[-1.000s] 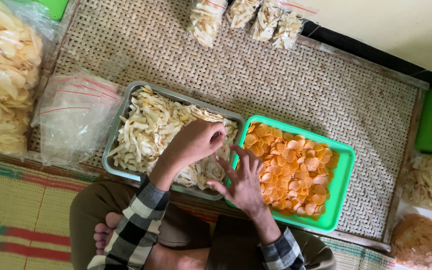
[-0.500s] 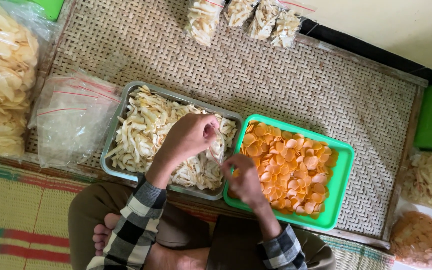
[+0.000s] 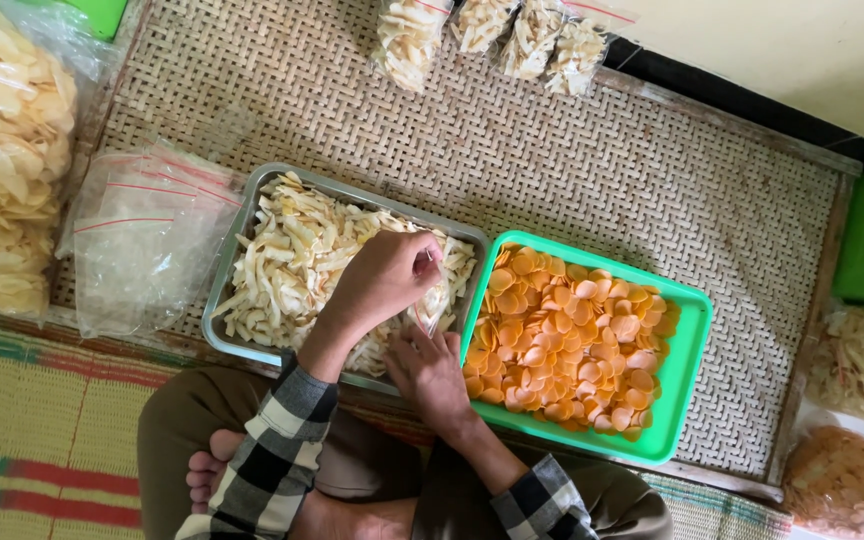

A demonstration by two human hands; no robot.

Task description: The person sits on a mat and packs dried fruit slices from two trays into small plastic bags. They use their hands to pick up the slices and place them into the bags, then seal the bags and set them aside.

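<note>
Person seated cross-legged at a woven mat (image 3: pixel 652 170), checked sleeves, both hands over the trays.

Left hand (image 3: pixel 384 280): curled into a loose fist above the metal tray (image 3: pixel 227 290), fingertips bunched at the tray's right end, pinching what looks like a small clear bag (image 3: pixel 430 305); the grip itself is partly hidden.

Right hand (image 3: pixel 430 372): fingers bent, resting at the near rim where the two trays meet, touching the bag's lower edge. Cannot tell whether it grips.

The bag lies between the two hands, over the pale chips (image 3: pixel 297 260).

Count:
- Trays: 2, side by side, touching. The metal one holds pale chips, the green tray (image 3: pixel 687 380) holds orange discs (image 3: pixel 567 335).
- Filled small packets (image 3: pixel 492 30) at the mat's far edge: 4.
- Stack of empty bags (image 3: pixel 137 235), left of the metal tray: 1.
- Large sack of pale crisps (image 3: pixel 2 150), far left: 1.
</note>
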